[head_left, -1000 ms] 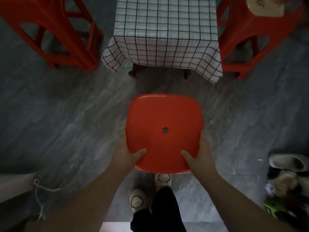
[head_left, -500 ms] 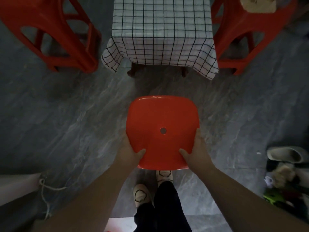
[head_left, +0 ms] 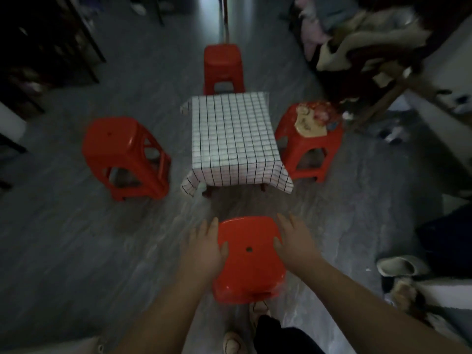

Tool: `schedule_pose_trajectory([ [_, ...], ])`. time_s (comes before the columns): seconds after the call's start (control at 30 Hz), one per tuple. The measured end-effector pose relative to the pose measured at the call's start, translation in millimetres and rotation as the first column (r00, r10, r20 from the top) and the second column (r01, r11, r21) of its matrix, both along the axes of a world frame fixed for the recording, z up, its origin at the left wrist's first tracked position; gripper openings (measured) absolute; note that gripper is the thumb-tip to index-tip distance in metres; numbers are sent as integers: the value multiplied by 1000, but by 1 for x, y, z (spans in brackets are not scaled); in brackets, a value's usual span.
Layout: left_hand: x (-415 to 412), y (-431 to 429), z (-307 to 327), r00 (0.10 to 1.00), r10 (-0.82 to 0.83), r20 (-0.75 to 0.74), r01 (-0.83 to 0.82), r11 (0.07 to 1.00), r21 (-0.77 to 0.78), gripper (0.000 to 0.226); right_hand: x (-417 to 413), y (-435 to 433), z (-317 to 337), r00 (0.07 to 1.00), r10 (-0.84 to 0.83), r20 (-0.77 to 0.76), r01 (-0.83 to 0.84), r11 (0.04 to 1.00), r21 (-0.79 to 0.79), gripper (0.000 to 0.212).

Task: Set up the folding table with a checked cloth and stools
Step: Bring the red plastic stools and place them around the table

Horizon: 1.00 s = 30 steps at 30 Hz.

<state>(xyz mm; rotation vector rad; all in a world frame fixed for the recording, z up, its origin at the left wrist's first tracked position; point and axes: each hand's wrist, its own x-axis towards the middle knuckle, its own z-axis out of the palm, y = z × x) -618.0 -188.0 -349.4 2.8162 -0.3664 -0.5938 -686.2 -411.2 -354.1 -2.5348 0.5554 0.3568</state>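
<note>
While our left hand and right hand flank the near stool, the fingers lie straight and released along its seat edges, with only the thumbs touching the red top. Straight beyond the fingertips, the checked cloth covers the counter. We see the left stool beyond our left fingers, the right stool beyond our right fingers, and the far stool behind the counter.
</note>
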Motion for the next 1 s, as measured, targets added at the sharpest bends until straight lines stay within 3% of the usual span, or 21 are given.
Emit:
schedule_pose_trajectory([
  [0.17, -35, -12, 106, 979, -135, 155, 133, 991, 26, 67, -30, 0, 111, 990, 22, 138, -12, 997, -77, 69],
  [0.37, -66, -31, 157, 971, -160, 178, 167, 986, -22, 67, -66, -9, 177, 979, 90, 183, -61, 986, -158, 68],
  [0.67, -39, -146, 186, 937, -238, 255, 239, 971, 29, 70, -76, -106, 189, 973, -8, 231, 58, 976, -209, 77],
  [0.83, -35, -263, 184, 924, -309, 225, 318, 948, -4, 71, -85, -216, 193, 965, -131, 226, 167, 975, -149, 69],
  [1.0, -21, -387, 194, 926, -316, 205, 329, 944, -30, 70, -89, -345, 200, 961, -159, 226, 199, 965, -168, 78],
])
